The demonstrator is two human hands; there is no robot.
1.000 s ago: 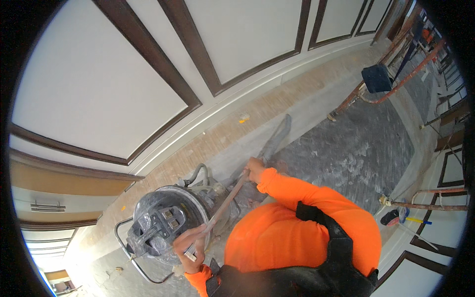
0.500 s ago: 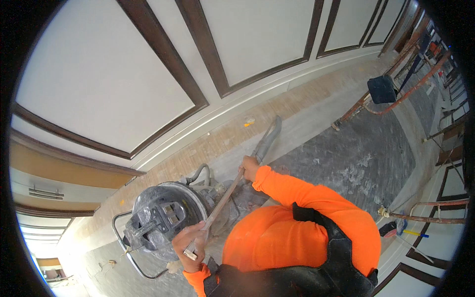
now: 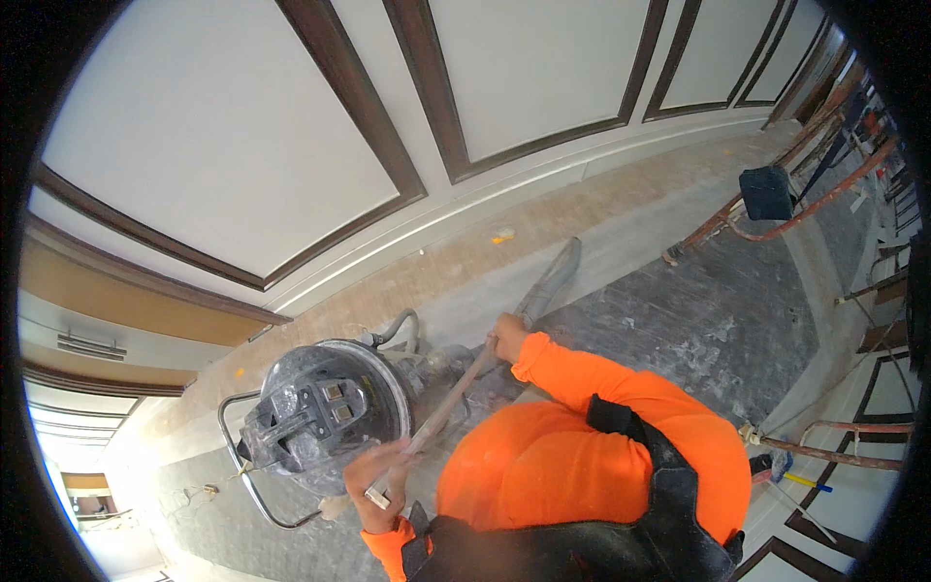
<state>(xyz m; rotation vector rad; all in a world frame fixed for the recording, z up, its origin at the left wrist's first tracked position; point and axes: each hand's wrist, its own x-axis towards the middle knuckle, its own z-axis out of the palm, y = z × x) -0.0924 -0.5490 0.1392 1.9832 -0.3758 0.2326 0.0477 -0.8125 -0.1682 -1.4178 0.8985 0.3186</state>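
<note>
A long dusty vacuum wand [image 3: 449, 403] slants across the space in front of me. My right hand [image 3: 508, 338], at the end of an orange sleeve, is closed around its upper part. Lower down, near my body, my left hand [image 3: 376, 475] wraps the other end; its fingers are slightly blurred. A pale block-like tip shows under the left hand. Past my right hand, a grey curved tube [image 3: 558, 276] reaches over the floor; the join is hidden. Left of the wand stands a dusty round drum vacuum cleaner [image 3: 325, 412] with a dark top and a metal push handle [image 3: 233, 451].
A white wall with brown-framed panels [image 3: 233, 126] runs along the far side. Rusty metal scaffold frames [image 3: 703, 228], one with a dark pad [image 3: 766, 192], stand at right. The dark floor covering [image 3: 698, 325] is streaked with white dust. A yellow-handled tool [image 3: 807, 482] lies far right.
The view has turned slightly, so the wall and scaffold appear farther right. My right hand and the wand's upper part have shifted a little right. Both hands keep their hold.
</note>
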